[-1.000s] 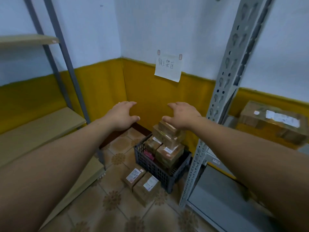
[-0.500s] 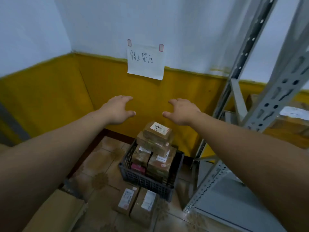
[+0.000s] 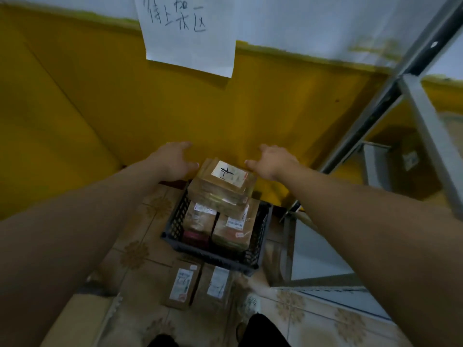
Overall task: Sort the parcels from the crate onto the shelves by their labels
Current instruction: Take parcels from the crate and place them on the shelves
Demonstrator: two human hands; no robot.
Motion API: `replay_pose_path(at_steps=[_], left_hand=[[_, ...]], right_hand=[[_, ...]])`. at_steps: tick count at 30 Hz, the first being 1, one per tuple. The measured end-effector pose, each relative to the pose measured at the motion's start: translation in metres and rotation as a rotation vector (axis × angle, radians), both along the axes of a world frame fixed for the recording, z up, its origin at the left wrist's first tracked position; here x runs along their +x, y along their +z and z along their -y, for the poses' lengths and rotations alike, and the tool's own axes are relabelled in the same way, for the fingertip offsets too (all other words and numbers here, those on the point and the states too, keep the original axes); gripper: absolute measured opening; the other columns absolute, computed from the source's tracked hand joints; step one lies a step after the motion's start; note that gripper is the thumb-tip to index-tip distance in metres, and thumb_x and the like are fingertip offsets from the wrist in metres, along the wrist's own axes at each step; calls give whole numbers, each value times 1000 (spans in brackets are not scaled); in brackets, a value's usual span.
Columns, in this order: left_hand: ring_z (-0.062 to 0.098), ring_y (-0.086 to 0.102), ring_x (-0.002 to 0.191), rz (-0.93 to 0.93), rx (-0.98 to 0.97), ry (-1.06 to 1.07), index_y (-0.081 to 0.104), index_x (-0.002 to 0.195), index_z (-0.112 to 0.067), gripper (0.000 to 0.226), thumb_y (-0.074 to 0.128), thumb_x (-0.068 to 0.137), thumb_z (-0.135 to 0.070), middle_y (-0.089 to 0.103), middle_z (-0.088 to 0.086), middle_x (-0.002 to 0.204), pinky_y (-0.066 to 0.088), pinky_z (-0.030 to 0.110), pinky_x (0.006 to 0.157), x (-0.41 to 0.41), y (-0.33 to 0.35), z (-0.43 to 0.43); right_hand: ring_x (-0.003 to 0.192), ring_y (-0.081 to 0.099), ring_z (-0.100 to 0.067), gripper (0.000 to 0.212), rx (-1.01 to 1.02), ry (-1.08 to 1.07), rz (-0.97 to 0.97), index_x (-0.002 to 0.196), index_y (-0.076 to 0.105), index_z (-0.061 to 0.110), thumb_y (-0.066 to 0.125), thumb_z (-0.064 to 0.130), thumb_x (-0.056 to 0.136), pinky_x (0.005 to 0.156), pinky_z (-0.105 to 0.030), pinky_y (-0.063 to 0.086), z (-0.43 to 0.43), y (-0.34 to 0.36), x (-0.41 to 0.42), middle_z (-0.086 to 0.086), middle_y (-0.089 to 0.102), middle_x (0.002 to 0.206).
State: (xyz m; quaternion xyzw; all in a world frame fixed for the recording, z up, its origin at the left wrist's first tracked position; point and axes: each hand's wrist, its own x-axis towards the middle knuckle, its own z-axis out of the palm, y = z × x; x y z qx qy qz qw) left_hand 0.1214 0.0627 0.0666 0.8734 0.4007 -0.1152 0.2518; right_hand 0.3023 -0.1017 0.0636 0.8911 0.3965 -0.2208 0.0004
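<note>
You are in a small storeroom: a grey metal shelf rack, a black crate of taped parcels on tiled floor, a handwritten paper sign.

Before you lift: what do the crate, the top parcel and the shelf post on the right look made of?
Crate: dark, matte, probably moulded plastic, judging by its open lattice walls. Top parcel: brown cardboard, seemingly under glossy clear tape that catches the light, with a white paper label. Shelf post: grey painted metal, likely steel, with a flat, matte look.
</note>
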Motion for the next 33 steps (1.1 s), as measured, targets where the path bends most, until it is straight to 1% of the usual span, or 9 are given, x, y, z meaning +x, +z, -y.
replay_pose_path(at_steps=[8, 12, 14, 16, 20, 24, 28, 31, 33], left_hand=[[28, 33, 139, -84, -183, -20, 24, 152, -19, 64, 53, 98, -37, 28, 7, 157, 35, 34, 105, 52, -127, -54], [27, 58, 108, -106, -284, -6, 27, 151, -22, 64, 55, 96, -39, 49, 12, 141, 50, 35, 87, 73, -199, -78], [20, 58, 89, -86, -328, 40, 24, 152, -22, 68, 57, 95, -41, 52, 12, 136, 52, 35, 73, 83, -227, -84], [21, 54, 90, -40, -384, 120, 18, 154, -23, 74, 58, 95, -40, 47, 9, 141, 49, 37, 77, 90, -253, -87], [14, 54, 81, 99, -544, 260, 17, 154, -25, 67, 54, 98, -27, 53, -6, 105, 44, 27, 69, 91, -285, -86], [26, 57, 112, 190, -441, 386, 33, 147, -20, 72, 65, 88, -44, 54, -1, 128, 51, 41, 90, 81, -295, -94], [28, 53, 121, 188, -499, 301, 28, 149, -30, 87, 74, 78, -50, 48, 1, 141, 50, 45, 96, 78, -294, -102], [23, 61, 99, 72, -534, 232, 48, 137, -20, 58, 71, 86, -37, 60, -1, 114, 53, 30, 75, 79, -298, -96], [17, 62, 88, 108, -542, 273, 54, 125, -20, 46, 72, 85, -35, 61, -7, 97, 46, 20, 60, 76, -297, -93]], right_hand=[[136, 38, -35, 72, -107, -14, -131, 154, 25, 16, 38, 60, 99, 102, -41, 43, -61, -122, 41, -13, 35, 154], [131, 42, -34, 68, -67, -144, -213, 153, 26, 14, 45, 53, 100, 95, -35, 43, -80, -186, 53, -15, 35, 152], [127, 46, -34, 69, -24, -235, -269, 153, 25, 16, 51, 49, 98, 95, -36, 46, -85, -216, 58, -15, 36, 150], [120, 53, -34, 71, 25, -321, -338, 152, 26, 18, 54, 50, 96, 92, -37, 49, -89, -242, 61, -13, 42, 146], [118, 56, -28, 73, 162, -466, -457, 147, 32, 18, 59, 54, 90, 94, -35, 49, -97, -272, 56, -6, 50, 141], [111, 59, -25, 60, 282, -467, -502, 138, 40, 21, 66, 43, 88, 96, -41, 52, -106, -281, 51, -4, 54, 135], [121, 43, -20, 70, 213, -340, -475, 153, 25, 17, 63, 27, 96, 85, -19, 34, -109, -287, 54, -5, 42, 140], [126, 49, -32, 82, 214, -452, -489, 154, 20, 15, 66, 41, 92, 97, -34, 48, -107, -294, 52, -10, 40, 147], [118, 56, -32, 85, 236, -556, -559, 150, 23, 15, 69, 47, 87, 86, -45, 56, -106, -300, 48, -7, 48, 141]])
